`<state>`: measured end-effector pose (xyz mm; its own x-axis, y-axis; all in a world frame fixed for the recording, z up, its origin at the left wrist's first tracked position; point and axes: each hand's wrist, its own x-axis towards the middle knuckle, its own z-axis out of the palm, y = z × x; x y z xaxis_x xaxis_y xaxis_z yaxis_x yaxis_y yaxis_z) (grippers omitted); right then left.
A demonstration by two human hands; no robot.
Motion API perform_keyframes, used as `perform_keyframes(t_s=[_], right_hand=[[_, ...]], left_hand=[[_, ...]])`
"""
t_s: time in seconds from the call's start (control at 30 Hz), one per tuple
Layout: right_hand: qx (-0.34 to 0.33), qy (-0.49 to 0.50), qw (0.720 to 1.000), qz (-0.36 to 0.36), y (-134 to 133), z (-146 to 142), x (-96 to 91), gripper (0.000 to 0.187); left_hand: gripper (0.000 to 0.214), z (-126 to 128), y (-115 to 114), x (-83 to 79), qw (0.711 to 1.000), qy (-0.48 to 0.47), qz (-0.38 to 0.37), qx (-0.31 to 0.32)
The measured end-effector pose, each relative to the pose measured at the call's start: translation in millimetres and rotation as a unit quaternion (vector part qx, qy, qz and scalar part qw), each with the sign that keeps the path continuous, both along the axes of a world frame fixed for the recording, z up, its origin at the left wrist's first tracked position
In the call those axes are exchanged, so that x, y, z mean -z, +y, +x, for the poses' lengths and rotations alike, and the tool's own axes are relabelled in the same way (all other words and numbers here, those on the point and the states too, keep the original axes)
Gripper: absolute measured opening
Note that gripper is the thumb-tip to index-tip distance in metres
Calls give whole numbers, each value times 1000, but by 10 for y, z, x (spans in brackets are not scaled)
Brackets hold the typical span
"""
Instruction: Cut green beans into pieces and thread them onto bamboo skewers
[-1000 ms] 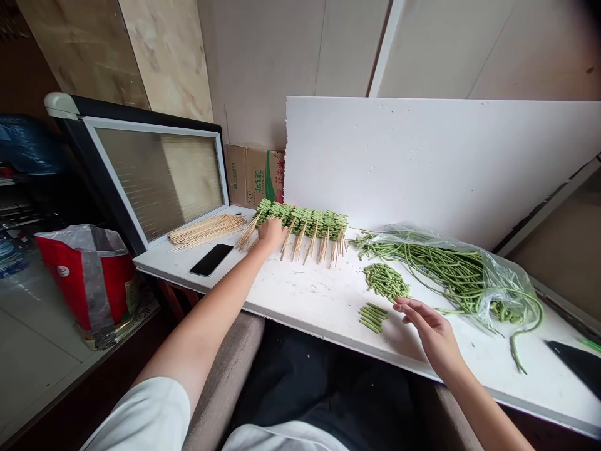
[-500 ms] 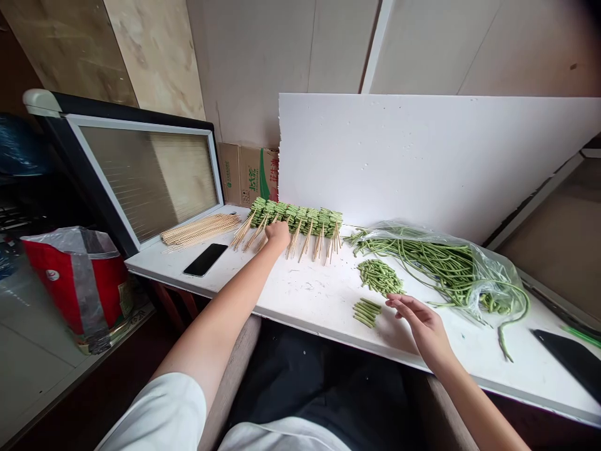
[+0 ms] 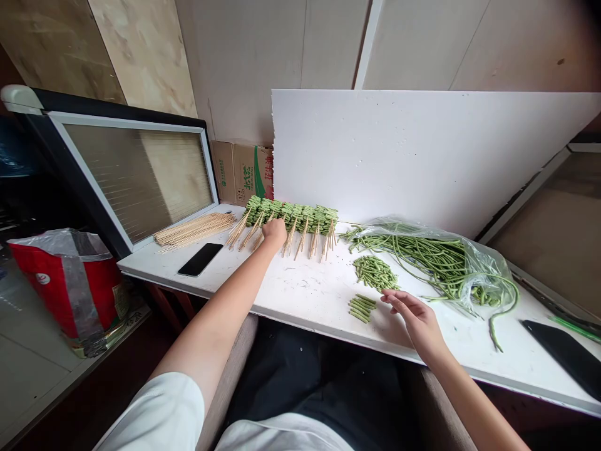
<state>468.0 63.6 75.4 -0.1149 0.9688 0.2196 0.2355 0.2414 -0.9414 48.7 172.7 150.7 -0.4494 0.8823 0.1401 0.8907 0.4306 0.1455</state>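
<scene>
Skewered beans [image 3: 291, 217] touch your left hand [image 3: 275, 233], fingers curled; your right hand [image 3: 416, 322], fingers spread, sits beside cut beans [image 3: 362, 308].

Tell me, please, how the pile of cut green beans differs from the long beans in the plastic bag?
The cut green beans are short pieces, while the long green beans are whole, slender strands. The cut ones form a compact heap; the long ones sprawl in a loose tangle. Only the long ones lie in a clear plastic bag. Both are similar green and rest on the white tabletop.
</scene>
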Motion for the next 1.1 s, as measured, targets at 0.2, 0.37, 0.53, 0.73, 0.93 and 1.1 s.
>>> perform_keyframes(t_s=[0.2,0.37,0.53,0.73,0.93,1.1], right_hand=[[-1,-6,1000,-4,11,10,12,52],[1,-9,1000,-6,16,21,22,50],[1,-11,1000,-4,6,19,15,48],[9,-13,1000,-3,10,16,12,48],[14,-22,1000,-3,8,7,-17,50],[28,-40,999,8,52,76,24,51]], left_hand=[[18,-37,-11,42,1000,3,11,1],[20,-49,5,74,1000,-1,18,-5],[17,-60,13,77,1000,-8,22,-13],[19,-68,25,106,999,-15,30,-9],[19,-56,-19,60,999,-25,46,7],[30,-191,-182,-93,995,-20,93,11]])
